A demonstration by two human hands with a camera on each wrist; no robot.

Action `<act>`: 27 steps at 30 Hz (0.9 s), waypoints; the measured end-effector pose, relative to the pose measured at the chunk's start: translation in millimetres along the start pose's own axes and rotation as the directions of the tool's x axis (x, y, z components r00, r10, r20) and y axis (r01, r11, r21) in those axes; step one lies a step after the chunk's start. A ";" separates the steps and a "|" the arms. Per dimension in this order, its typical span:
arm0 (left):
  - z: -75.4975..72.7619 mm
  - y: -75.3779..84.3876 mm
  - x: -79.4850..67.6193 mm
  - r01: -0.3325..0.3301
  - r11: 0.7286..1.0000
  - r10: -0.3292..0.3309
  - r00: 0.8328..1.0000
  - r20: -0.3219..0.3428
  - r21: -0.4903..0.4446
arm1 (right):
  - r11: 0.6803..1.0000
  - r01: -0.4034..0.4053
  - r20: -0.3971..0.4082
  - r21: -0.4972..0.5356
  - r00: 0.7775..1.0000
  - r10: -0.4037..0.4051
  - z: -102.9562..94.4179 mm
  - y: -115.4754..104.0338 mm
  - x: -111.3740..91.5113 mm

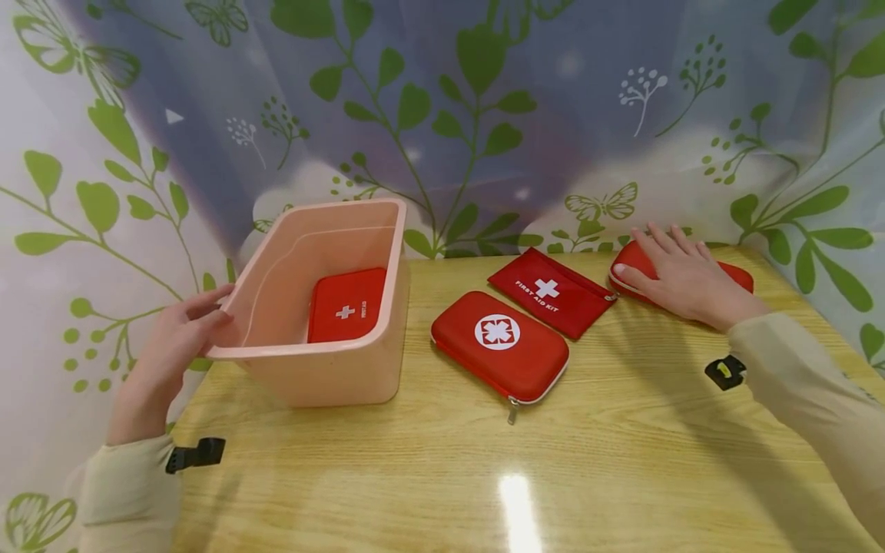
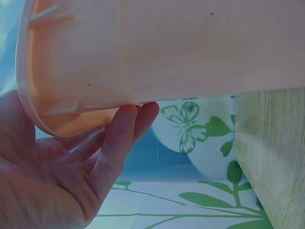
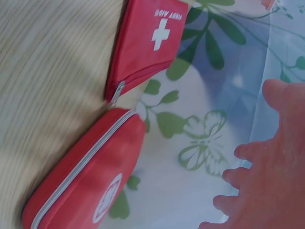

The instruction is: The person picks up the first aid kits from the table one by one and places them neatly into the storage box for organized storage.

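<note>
My left hand grips the left corner of a peach plastic bin; in the left wrist view its fingers press the outer wall under the rim. Inside the bin lies a red first aid pouch with a white cross. With fingers spread, my right hand is over a red zippered case at the back right. In the right wrist view a gap shows between the hand and that case, which bears a white round emblem. The hand holds nothing.
A flat red first aid kit pouch lies left of the right-hand case. Nearer the bin lies a red hard case with a round white emblem. The wooden table meets a leaf-patterned curtain behind.
</note>
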State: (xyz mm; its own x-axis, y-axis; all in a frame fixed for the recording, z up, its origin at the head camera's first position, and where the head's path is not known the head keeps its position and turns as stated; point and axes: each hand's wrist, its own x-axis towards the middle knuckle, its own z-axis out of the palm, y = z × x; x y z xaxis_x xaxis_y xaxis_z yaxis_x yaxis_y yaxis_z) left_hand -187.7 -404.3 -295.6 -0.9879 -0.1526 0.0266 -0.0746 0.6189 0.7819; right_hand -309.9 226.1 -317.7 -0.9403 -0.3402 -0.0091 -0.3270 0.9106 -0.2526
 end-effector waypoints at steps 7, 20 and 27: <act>0.9 -2.5 -1.6 0.004 1.000 -0.004 1.000 -0.001 0.003 | 0.999 -0.036 0.012 0.013 0.999 0.036 4.2 24.5 -0.3; 1.1 -0.2 0.2 -0.001 1.000 0.001 1.000 -0.007 -0.010 | 0.997 -0.076 0.017 0.028 0.997 0.075 2.9 53.9 -3.3; 0.9 -0.8 0.1 0.012 1.000 -0.012 1.000 -0.009 0.016 | 0.994 -0.101 0.033 0.047 0.994 0.100 5.7 65.8 -3.9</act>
State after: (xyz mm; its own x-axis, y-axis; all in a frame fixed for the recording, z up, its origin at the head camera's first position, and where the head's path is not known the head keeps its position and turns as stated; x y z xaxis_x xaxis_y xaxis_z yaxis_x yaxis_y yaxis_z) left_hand -187.8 -404.0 -296.8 -0.9857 -0.1668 0.0232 -0.0883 0.6294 0.7720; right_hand -327.2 286.0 -339.8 -0.9646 -0.2552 -0.0660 -0.2254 0.9283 -0.2958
